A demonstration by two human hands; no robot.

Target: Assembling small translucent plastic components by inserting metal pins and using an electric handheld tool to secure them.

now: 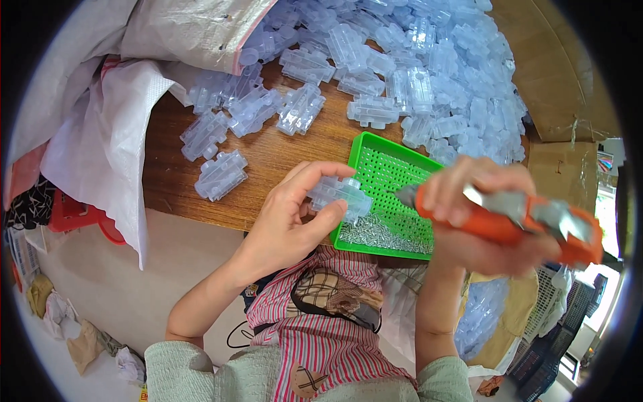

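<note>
Between the thumb and fingers of my left hand (293, 213) is a translucent plastic housing (329, 194), held over the left side of a green perforated tray (353, 151). Small silver screws (382, 234) lie heaped along the tray's near side. My right hand (479, 208), partly smeared by motion, is wrapped round an orange power screwdriver (492, 222). Its dark tip points left over the tray, apart from the housing. Whether a screw sits on the tip is too small to tell.
A large pile of similar translucent housings (429, 80) covers the back of the brown wooden table (167, 154), with several loose ones at the left. White woven sacks (107, 141) hang over the left edge. Cardboard (562, 74) stands at the right. A bag of clear plastic (482, 311) sits below.
</note>
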